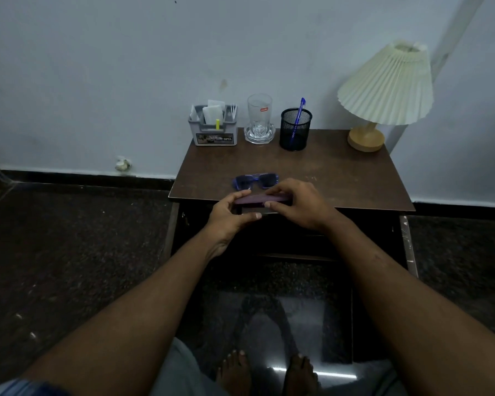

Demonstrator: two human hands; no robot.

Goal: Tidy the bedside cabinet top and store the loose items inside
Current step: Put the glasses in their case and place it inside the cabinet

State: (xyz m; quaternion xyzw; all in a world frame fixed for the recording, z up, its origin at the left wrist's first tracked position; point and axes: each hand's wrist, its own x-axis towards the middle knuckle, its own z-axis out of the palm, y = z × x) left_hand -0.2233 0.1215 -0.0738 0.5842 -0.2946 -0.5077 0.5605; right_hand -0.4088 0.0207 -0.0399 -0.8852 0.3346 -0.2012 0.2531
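Both hands at front edge of table (340, 172). Left hand (229, 217) and right hand (297, 204) pinch opposite ends of purple case (262, 199), held level. Blue sunglasses (255, 180) flat on tabletop just behind case. Organizer (213, 135), glass (259, 115), pen cup (295, 130), lamp (383, 90) along back edge.

The cabinet top (340, 172) is dark brown, the sunglasses (255, 180) blue, the case (262, 199) purple, the mesh pen cup (295, 129) black, the pleated lampshade (386, 87) cream.
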